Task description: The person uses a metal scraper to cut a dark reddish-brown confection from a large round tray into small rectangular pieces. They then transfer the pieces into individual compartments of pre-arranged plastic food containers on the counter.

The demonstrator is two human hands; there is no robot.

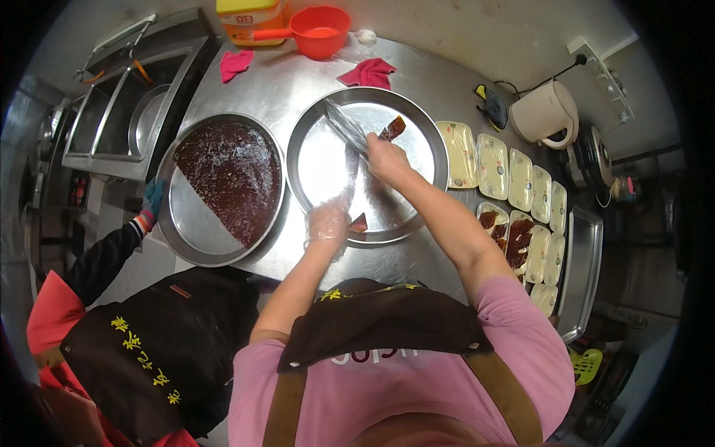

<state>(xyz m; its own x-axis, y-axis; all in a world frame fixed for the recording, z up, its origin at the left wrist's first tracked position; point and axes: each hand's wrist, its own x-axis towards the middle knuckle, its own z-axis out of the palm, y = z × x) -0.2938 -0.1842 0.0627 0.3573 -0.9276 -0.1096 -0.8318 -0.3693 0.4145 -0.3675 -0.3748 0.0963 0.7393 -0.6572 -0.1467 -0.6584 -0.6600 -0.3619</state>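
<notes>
A large round metal pan (441, 167) lies before me, its shiny bottom mostly bare. My right hand (386, 161), above the pan, grips a broad, flat, shiny blade (345, 127), perhaps a cleaver; its handle is hidden in the fist. Just past that fist is a dark brown translucent jelly-like piece (395, 128); whether it touches the hand is unclear. My left hand (327, 220), in a clear plastic glove, is at the pan's near-left rim, fingers blurred. Beside it rests a small brown wedge (359, 223) of the same kind.
A second round pan (192, 215) holds a dark brown slab (232, 173); a co-worker's gloved hand (153, 196) is at its rim. Wrapped pale trays (491, 166) line the right, two trays (519, 246) bearing brown pieces. A red dipper (321, 33), cloth (368, 72) and kettle (544, 114) stand behind.
</notes>
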